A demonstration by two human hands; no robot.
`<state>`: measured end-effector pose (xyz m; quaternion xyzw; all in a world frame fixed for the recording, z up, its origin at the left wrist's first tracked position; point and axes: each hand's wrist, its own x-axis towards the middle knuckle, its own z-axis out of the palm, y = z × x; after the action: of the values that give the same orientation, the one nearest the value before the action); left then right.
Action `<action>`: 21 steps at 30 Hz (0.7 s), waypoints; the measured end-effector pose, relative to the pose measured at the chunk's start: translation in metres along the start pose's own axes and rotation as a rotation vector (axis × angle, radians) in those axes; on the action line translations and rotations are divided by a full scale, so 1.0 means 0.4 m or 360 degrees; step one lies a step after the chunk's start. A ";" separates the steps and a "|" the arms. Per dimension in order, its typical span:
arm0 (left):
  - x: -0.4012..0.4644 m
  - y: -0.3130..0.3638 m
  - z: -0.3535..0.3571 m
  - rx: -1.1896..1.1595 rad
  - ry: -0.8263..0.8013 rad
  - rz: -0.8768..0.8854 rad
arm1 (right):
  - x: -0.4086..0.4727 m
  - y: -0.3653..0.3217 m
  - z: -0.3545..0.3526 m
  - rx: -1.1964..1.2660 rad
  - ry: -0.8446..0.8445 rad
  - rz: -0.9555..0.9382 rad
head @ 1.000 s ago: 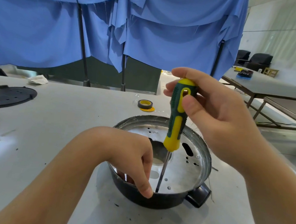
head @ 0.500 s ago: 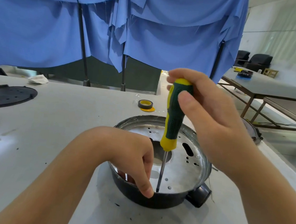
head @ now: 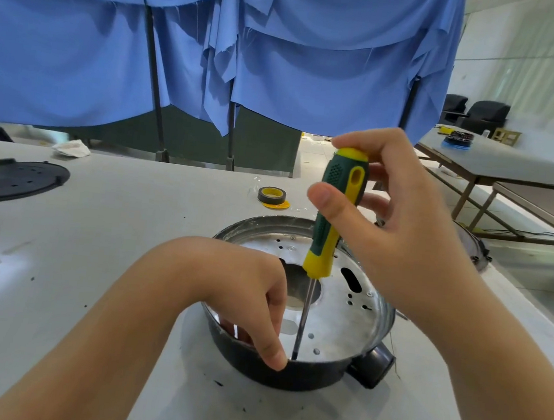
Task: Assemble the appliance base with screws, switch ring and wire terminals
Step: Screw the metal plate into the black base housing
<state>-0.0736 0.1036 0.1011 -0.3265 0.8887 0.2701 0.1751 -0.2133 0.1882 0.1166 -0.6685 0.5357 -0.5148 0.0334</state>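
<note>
The round appliance base (head: 352,324) stands on the white table, dark outside and shiny metal inside, with a centre hole and small holes. My right hand (head: 386,228) grips the green and yellow handle of a screwdriver (head: 335,209) held nearly upright. Its tip stands on the inner plate near the front rim. My left hand (head: 246,292) grips the near-left rim of the base, thumb outside and fingers inside, right beside the tip. The screw under the tip is hidden.
A roll of black tape on a yellow roll (head: 272,196) lies behind the base. Two dark round plates (head: 12,177) sit at the table's left edge. Another round part (head: 473,247) lies behind my right wrist. Blue cloth hangs behind; more tables stand at right.
My right hand has turned the screwdriver handle and shifted its fingers on it. The tip stays at the same spot. My left hand has not moved.
</note>
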 end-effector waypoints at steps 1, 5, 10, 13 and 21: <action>0.000 0.000 0.000 -0.0006 -0.0007 0.0004 | -0.001 0.000 0.001 0.0041 -0.0052 0.0015; -0.001 0.001 0.000 -0.0021 -0.0031 0.0026 | 0.000 -0.010 -0.010 0.0393 -0.0236 0.0031; 0.002 -0.001 0.001 0.0011 -0.0005 0.0007 | 0.002 -0.022 -0.015 0.0253 -0.0071 -0.0037; 0.001 -0.002 0.001 0.0008 0.0002 -0.0009 | -0.001 -0.016 -0.011 -0.0126 0.0146 -0.0055; -0.001 -0.002 0.000 -0.0034 -0.0017 -0.0011 | 0.000 0.002 -0.010 0.0028 -0.0070 0.0054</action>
<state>-0.0729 0.1033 0.1009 -0.3299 0.8837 0.2808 0.1773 -0.2167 0.1898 0.1179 -0.6703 0.5414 -0.5040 0.0598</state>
